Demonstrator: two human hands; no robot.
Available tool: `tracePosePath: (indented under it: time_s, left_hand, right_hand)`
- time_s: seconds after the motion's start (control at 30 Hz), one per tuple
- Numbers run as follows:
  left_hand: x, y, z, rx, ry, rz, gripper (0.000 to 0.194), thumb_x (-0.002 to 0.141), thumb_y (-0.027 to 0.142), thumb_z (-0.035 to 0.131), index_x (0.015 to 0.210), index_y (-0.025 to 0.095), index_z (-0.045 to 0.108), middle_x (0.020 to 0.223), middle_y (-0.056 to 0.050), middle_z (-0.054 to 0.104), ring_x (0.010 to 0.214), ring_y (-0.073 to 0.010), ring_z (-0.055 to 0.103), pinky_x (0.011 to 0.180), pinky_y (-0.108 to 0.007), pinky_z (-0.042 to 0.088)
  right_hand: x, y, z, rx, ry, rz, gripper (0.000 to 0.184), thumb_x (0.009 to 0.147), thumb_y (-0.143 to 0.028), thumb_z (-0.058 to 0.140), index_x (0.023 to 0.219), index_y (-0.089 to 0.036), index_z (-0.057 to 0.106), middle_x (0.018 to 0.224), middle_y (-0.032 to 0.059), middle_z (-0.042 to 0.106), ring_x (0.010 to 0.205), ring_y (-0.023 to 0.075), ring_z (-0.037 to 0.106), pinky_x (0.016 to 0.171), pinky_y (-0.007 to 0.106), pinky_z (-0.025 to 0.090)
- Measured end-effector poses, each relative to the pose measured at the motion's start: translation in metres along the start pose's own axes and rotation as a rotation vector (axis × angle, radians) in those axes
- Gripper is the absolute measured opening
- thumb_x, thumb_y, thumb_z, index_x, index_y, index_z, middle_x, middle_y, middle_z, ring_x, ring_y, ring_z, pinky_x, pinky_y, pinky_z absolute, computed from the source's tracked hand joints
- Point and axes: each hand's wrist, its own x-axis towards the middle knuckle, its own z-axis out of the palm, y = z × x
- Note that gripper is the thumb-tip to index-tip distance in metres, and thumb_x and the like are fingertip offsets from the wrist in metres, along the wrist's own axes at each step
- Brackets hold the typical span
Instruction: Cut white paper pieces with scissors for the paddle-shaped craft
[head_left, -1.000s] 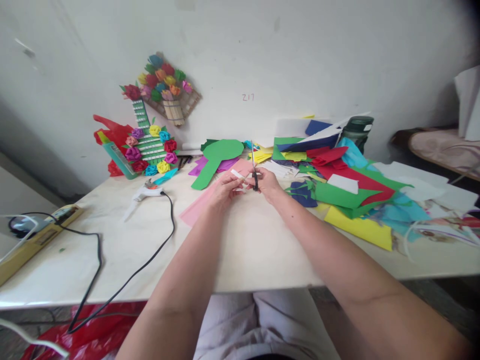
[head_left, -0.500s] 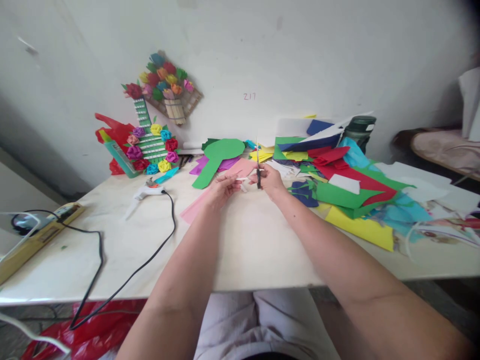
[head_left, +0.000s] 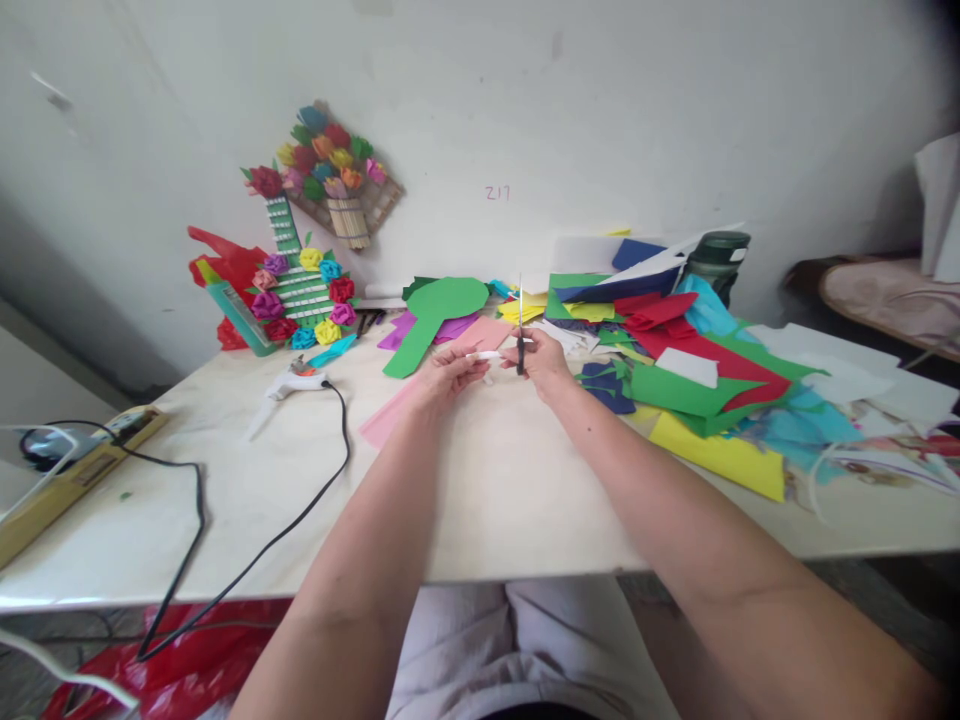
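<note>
Both forearms reaching forward, left hand [head_left: 454,370] pinching, right hand [head_left: 541,362] curled, fingertips close

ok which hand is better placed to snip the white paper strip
Probably the right: the right hand holds the scissors, blades pointing away from the body, while the left hand pinches the white paper strip.

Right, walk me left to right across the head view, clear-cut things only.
Power strip → teal bottle → left hand holding a white paper strip → scissors in the right hand → navy scraps → yellow sheet.
</note>
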Motion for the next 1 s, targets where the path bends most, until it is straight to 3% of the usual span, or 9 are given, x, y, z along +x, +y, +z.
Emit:
tracePosePath:
  time_s: [0.13,0.43,0.73,1.0]
  left_hand:
    - [0.001,-0.001,0.001,0.071,-0.018,-0.071,0.02,0.069,0.022,0.064,0.083,0.008,0.064,0.078,-0.013,0.067,0.07,-0.0181,0.065,0.069,-0.029,0.051]
    - [-0.001,0.0,0.0,0.141,0.054,-0.075,0.016,0.067,0.023,0.064,0.073,0.008,0.063,0.064,-0.008,0.066,0.057,-0.0128,0.062,0.056,-0.022,0.049]
    - [0.001,-0.001,0.001,0.172,0.081,-0.063,0.016,0.065,0.024,0.065,0.069,0.009,0.062,0.062,-0.006,0.064,0.051,-0.0114,0.058,0.052,-0.022,0.046]
    - [0.002,-0.002,0.001,0.105,0.09,-0.028,0.016,0.065,0.025,0.065,0.069,0.01,0.059,0.059,-0.004,0.062,0.049,-0.0093,0.056,0.051,-0.02,0.043]
  right_hand:
    - [-0.004,-0.001,0.005,0.007,-0.035,-0.008,0.042,0.054,-0.029,0.069,0.09,-0.018,0.05,0.058,-0.0051,0.056,0.044,0.0103,0.057,0.029,0.015,0.024]
    - [-0.003,0.001,0.0,0.032,-0.071,0.056,0.037,0.059,-0.026,0.068,0.09,-0.017,0.05,0.054,-0.0046,0.056,0.038,0.0097,0.054,0.027,0.015,0.018]
    - [-0.007,0.001,0.006,-0.002,-0.131,0.054,0.04,0.053,-0.02,0.073,0.087,-0.014,0.053,0.051,-0.0071,0.053,0.037,0.0078,0.051,0.038,0.019,0.04]
    - [-0.011,0.0,0.011,0.056,-0.181,0.056,0.036,0.054,-0.019,0.071,0.085,-0.015,0.052,0.045,-0.0077,0.052,0.038,0.0086,0.051,0.041,0.023,0.045]
